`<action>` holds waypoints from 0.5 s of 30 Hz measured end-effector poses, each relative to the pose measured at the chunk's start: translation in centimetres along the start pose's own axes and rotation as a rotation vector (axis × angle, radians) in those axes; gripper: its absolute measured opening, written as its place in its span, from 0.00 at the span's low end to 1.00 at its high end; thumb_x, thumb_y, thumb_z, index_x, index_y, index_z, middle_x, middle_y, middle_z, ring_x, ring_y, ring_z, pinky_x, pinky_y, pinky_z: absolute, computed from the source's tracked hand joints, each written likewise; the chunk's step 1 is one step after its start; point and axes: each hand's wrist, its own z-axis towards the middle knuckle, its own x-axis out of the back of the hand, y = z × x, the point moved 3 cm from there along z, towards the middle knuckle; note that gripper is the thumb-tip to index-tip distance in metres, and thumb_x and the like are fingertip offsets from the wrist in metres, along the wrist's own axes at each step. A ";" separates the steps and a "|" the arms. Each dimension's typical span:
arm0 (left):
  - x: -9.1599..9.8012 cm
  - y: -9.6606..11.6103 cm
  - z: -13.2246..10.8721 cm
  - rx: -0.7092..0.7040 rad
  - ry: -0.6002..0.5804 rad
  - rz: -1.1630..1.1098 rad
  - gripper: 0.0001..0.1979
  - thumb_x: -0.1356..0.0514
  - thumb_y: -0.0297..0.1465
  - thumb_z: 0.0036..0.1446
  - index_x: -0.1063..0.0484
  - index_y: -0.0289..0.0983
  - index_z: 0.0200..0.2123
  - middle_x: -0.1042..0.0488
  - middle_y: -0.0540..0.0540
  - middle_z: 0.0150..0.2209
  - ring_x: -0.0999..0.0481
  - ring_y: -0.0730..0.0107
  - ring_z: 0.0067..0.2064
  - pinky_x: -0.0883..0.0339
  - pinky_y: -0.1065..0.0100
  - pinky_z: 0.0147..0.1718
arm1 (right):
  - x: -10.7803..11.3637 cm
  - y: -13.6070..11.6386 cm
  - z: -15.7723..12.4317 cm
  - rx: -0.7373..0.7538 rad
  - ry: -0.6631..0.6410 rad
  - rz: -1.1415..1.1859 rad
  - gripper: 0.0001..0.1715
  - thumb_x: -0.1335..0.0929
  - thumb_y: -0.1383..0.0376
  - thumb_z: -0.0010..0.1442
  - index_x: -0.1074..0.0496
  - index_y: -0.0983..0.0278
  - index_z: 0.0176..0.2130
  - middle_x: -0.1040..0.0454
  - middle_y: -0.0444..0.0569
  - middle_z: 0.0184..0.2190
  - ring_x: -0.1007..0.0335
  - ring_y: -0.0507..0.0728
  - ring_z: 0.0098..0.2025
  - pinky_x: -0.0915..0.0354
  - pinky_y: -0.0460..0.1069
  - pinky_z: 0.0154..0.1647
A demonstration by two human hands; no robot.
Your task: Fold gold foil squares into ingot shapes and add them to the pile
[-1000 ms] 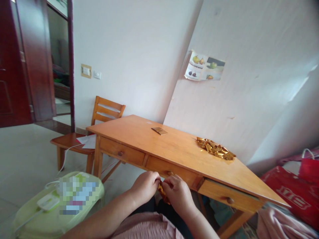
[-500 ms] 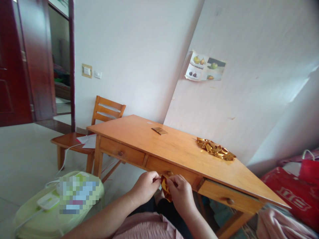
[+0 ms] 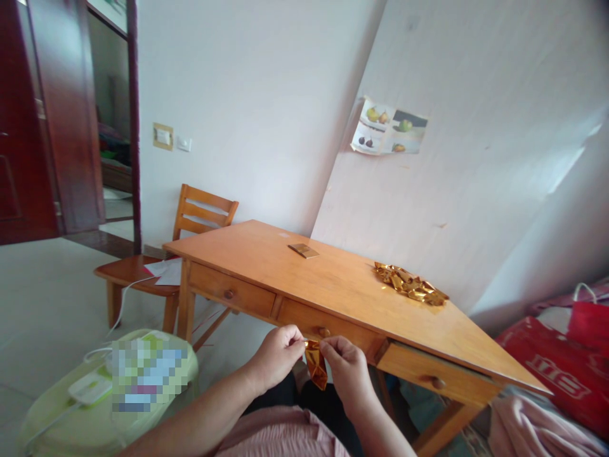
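A shiny gold foil piece (image 3: 316,367) hangs between my hands, in front of the table's middle drawer and above my lap. My left hand (image 3: 281,352) pinches its upper left edge, fingers curled in. Opposite it, my right hand (image 3: 346,365) pinches the upper right edge between thumb and finger. The foil narrows toward its lower end. On the wooden table (image 3: 247,254) lies a crumpled heap of gold foil (image 3: 412,284) toward the right. A small flat stack of gold sheets (image 3: 303,251) rests near the back edge.
A wooden chair (image 3: 200,212) with papers on its seat stands at the table's left end. A pale green stool (image 3: 61,422) at lower left carries a white device with cables. Red bags (image 3: 537,355) and a pink cloth (image 3: 528,428) lie at the right. The right drawer (image 3: 438,374) sits slightly out.
My hands have spread slightly apart at the top of the foil. The foil now hangs flatter and more of its face shows. The view has shifted a little.
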 end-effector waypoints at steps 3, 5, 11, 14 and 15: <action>-0.2 -0.1 0.0 0.018 -0.005 -0.012 0.10 0.44 0.34 0.56 0.32 0.38 0.24 0.28 0.51 0.23 0.30 0.69 0.28 0.41 0.70 0.31 | -0.2 0.0 0.0 -0.033 0.001 0.063 0.19 0.29 0.52 0.52 0.27 0.66 0.26 0.32 0.42 0.16 0.41 0.51 0.19 0.45 0.45 0.20; -0.1 0.0 0.0 0.017 -0.002 -0.008 0.10 0.45 0.33 0.56 0.33 0.38 0.24 0.28 0.51 0.22 0.31 0.69 0.28 0.41 0.70 0.31 | -0.3 0.0 0.0 -0.051 -0.006 0.095 0.19 0.29 0.52 0.51 0.27 0.66 0.25 0.32 0.43 0.16 0.41 0.51 0.19 0.45 0.45 0.20; 0.0 0.6 0.1 0.020 0.003 -0.008 0.10 0.45 0.34 0.56 0.33 0.38 0.23 0.30 0.51 0.22 0.31 0.69 0.28 0.42 0.70 0.30 | -0.4 -0.1 0.2 -0.091 -0.010 0.176 0.18 0.27 0.53 0.49 0.27 0.66 0.25 0.30 0.44 0.17 0.39 0.51 0.20 0.43 0.45 0.21; -0.2 0.5 0.0 0.037 0.008 -0.046 0.12 0.45 0.37 0.57 0.33 0.38 0.25 0.30 0.52 0.23 0.32 0.69 0.28 0.42 0.70 0.30 | -0.4 0.0 0.4 -0.089 0.026 0.219 0.18 0.27 0.52 0.50 0.27 0.65 0.26 0.30 0.43 0.18 0.38 0.51 0.21 0.41 0.46 0.23; -0.3 0.4 -0.1 0.043 0.005 -0.058 0.12 0.45 0.38 0.58 0.34 0.38 0.25 0.31 0.52 0.23 0.32 0.69 0.28 0.42 0.70 0.29 | -0.4 0.0 0.4 -0.089 0.043 0.234 0.19 0.27 0.52 0.50 0.27 0.65 0.26 0.30 0.43 0.19 0.37 0.52 0.21 0.40 0.46 0.24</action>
